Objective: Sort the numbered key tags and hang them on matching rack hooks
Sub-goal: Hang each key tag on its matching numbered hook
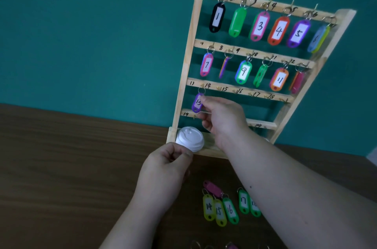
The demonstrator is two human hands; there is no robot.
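Teal wall (81, 34) behind, dark wood table (61, 167) below. Head view only.

- Rack (184, 69) stands right of centre, leaning back. The top two rows are filled with tags. Third row has bare hooks except at its left end.
- Tag 13 (197, 103), purple, hangs at the left end of the third row, its ring (201, 90) up at the hook under the "13" mark.
- Right hand (222, 114) reaches in from lower right, thumb and forefinger pinching tag 13 by its right edge, other fingers curled beneath.
- Left hand (167, 165), centre frame, has its fingers curled just below a white lid (189, 139) at the rack's foot.
- Loose tags lie low and right of centre: 14 (208, 207), 15 (219, 212), 16 (230, 210), 17 (243, 200) and a pink one (213, 187).

Handling: the tags look light, stiff and smooth, and each swings freely on its thin ring. Best hold is a pinch on the plastic body, leaving the ring clear to drop over the hook.

Hard to read:
- Whether tag 13's ring is seated on the hook.
- What, if anything, the left hand holds.
- The pink tag's number.
- Fourth row, mostly behind the right hand.
- The tag past 17, under the forearm.
- Several hung tags are edge-on, with no number showing.
- More rings are cut off at the bottom edge.
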